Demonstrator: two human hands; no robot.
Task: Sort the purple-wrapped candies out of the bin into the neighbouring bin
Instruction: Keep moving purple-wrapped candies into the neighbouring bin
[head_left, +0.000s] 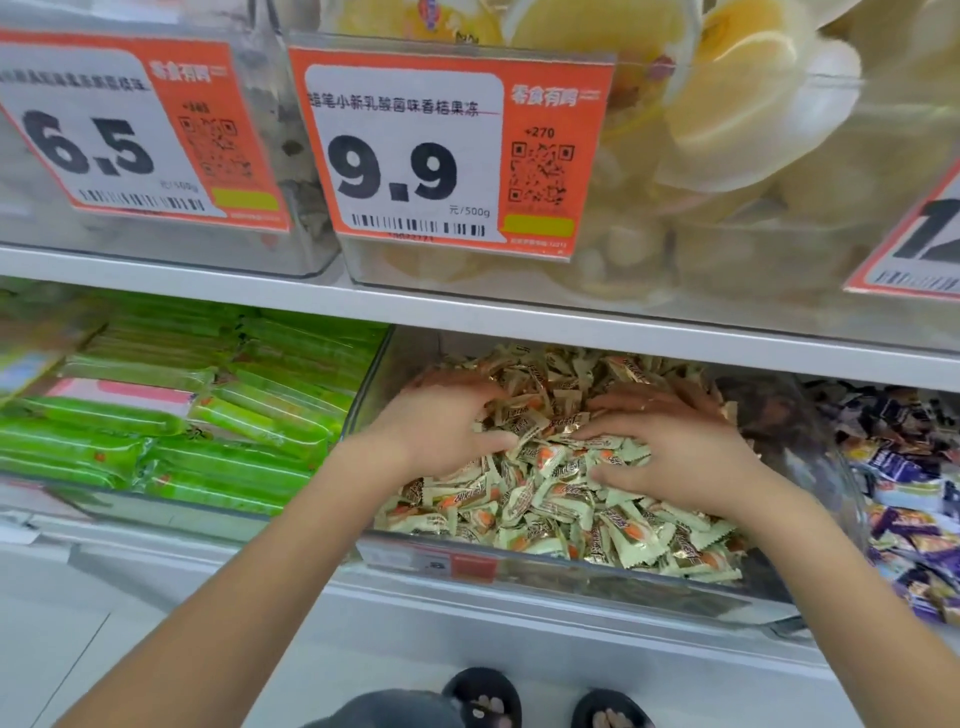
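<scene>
A clear plastic bin (545, 564) on the lower shelf is heaped with pale green and gold wrapped candies (566, 514). Both hands are in it. My left hand (441, 426) lies on the pile at the left, fingers bent down into the candies. My right hand (675, 452) lies on the pile at the right, fingers spread and pressed among the wrappers. No purple wrapper shows between the hands. The neighbouring bin (852, 499) at the right holds purple-wrapped candies (904, 467).
Left of the candy bin is a bin of long green packets (197, 415). The upper shelf (467, 306) overhangs close above, carrying clear bins with orange price tags (447, 150). My sandalled feet (545, 701) show on the white floor below.
</scene>
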